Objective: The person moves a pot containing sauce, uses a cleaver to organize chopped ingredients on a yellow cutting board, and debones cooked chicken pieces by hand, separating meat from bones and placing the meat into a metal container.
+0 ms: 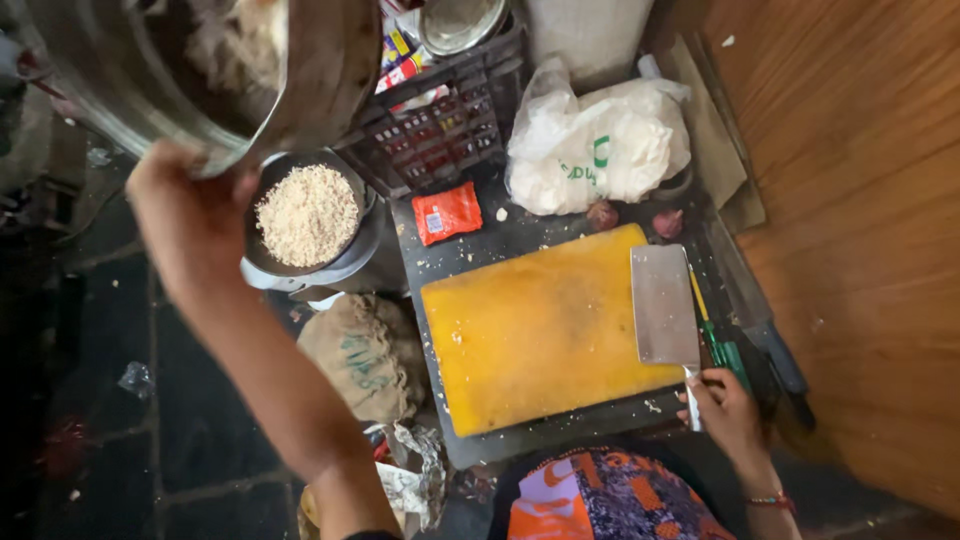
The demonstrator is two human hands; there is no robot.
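My left hand is raised and grips the rim of a large steel bowl, which is tilted up near the camera with pale chopped stuff inside. Below it stands a dark round pan filled with finely chopped pale bits. My right hand holds the handle of a broad cleaver, whose blade lies flat on the right end of a yellow cutting board. The board rests on a black tray.
A white plastic bag and a small red packet lie behind the board, with a dark crate beyond. Two small onions sit near the bag. Knives lie along the wooden wall. A burlap sack sits left.
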